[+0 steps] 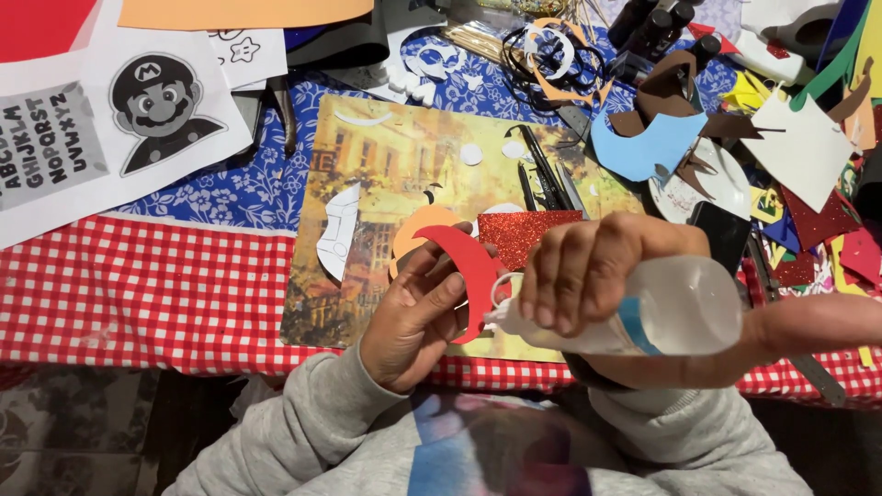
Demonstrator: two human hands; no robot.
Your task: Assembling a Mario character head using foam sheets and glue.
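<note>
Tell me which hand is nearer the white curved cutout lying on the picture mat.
Left. The left hand, holding a red crescent piece, sits just right of the white curved cutout; the right hand, gripping the glue bottle, is farther right.

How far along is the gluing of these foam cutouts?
Done: several pieces are already cut, including the white shape and the orange cutout lying on the picture mat. In hand: the left hand holds the red curved piece while the right hand points the glue bottle nozzle at it. Left: the red glitter sheet and blue cutout lie loose, unjoined.
</note>
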